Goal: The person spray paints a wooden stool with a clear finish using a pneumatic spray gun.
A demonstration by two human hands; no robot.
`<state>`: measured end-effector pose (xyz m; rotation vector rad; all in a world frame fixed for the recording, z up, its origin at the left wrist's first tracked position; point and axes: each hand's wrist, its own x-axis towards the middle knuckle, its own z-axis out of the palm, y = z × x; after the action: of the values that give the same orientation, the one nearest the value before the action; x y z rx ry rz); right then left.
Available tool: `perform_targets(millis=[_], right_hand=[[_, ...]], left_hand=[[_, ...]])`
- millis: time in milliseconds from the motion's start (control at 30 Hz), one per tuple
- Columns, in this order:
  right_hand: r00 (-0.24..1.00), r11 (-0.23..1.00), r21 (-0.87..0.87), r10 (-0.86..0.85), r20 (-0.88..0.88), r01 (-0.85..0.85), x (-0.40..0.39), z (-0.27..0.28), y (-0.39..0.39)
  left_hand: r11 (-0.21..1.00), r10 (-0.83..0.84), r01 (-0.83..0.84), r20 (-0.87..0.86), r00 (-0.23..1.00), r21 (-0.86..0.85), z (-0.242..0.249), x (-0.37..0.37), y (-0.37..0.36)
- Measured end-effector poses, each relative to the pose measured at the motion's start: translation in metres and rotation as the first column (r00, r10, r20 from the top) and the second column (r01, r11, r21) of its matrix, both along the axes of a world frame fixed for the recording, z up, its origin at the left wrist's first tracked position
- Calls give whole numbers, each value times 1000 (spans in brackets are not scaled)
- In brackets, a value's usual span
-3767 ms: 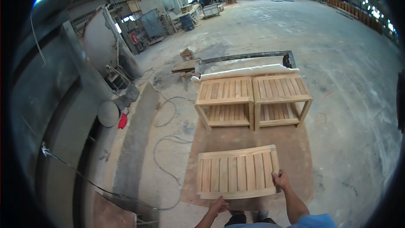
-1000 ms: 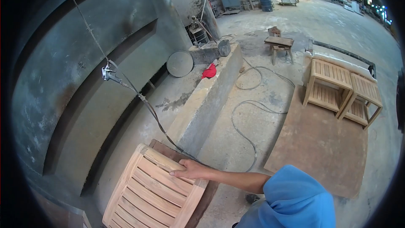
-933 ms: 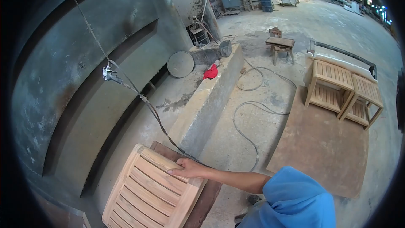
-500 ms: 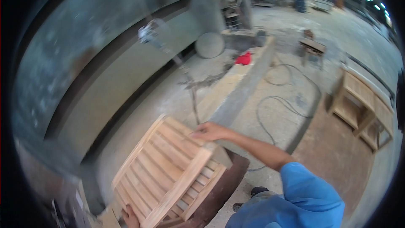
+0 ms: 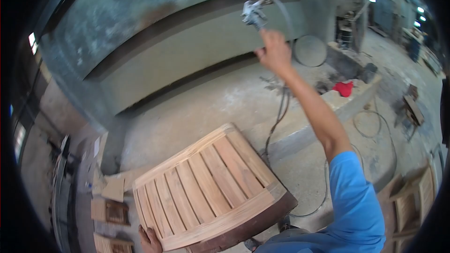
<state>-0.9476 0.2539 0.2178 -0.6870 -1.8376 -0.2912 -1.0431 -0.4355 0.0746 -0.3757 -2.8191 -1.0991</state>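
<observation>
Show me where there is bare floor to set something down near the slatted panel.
Bare concrete lies between the slatted panel and the wall's dark ledge. Left of the panel is crowded with cardboard scraps and small wooden pieces; to its right a hose trails down.

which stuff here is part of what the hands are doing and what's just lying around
In hand:
slatted panel, left hand at its edge
spray gun, right hand reaching up at it
hose

Lying about:
red cloth
round disc
floor cable
</observation>
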Motion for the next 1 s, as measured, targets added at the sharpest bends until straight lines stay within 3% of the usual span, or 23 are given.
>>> perform_targets(millis=[33, 67, 100, 133, 167, 200, 300, 433, 500, 533, 633, 667, 700, 767, 833, 867, 1000], right_hand=[[992, 990, 70, -125, 8, 124, -11, 9, 22], [985, 988, 15, -153, 86, 152, -21, 19, 48], [982, 982, 68, -182, 54, 178, -33, 21, 74], [968, 951, 214, -242, 69, 222, -44, 23, 98], [988, 953, 258, -153, -34, 157, -58, 23, 125], [1000, 987, 160, -7, -21, 11, -62, 23, 132], [998, 999, 39, 0, 66, -3, -67, 36, 135], [998, 961, -270, 47, -50, -59, -49, 66, 124], [979, 989, -18, 140, -150, -144, -40, 74, 163], [979, 988, -27, 150, -138, -155, -26, 82, 151], [934, 895, -316, 351, 65, -315, 26, 108, 112], [900, 870, -299, 430, 70, -392, 42, 116, 90], [836, 823, -249, 543, 79, -511, 59, 120, 48], [639, 648, -210, 761, 118, -732, 97, 129, -43], [432, 454, -237, 891, 142, -859, 132, 135, -125], [360, 387, -273, 922, 145, -881, 152, 132, -153], [294, 391, -529, 919, 262, -753, 200, 100, -207]], left_hand=[[991, 115, -111, -52, 992, 77, -10, 12, -7], [995, 66, -64, -24, 998, 74, -2, 19, -3], [989, 116, -117, 10, 993, 93, 13, 33, 15], [986, 140, -138, -19, 990, 93, 13, 37, 16], [990, 142, -140, -75, 987, 26, 16, 40, 17], [984, 177, -176, -34, 984, 24, 17, 44, 18], [971, 236, -236, -4, 972, 21, 15, 55, 21], [967, 255, -254, -23, 967, 33, 11, 62, 35], [962, 268, -268, -8, 963, 50, 6, 65, 36], [965, 257, -255, -23, 966, 60, 1, 66, 34], [976, 218, -217, -38, 975, 26, 0, 66, 35], [982, 167, -172, -69, 984, -73, 7, 69, 40], [977, 109, -124, -96, 989, -172, 12, 70, 41], [976, 32, -53, -101, 994, -211, 6, 65, 33], [928, -117, 35, -199, 973, -372, 4, 63, 30], [927, -127, 48, -191, 973, -371, 5, 63, 29], [928, -242, 159, -218, 946, -338, 1, 60, 26]])
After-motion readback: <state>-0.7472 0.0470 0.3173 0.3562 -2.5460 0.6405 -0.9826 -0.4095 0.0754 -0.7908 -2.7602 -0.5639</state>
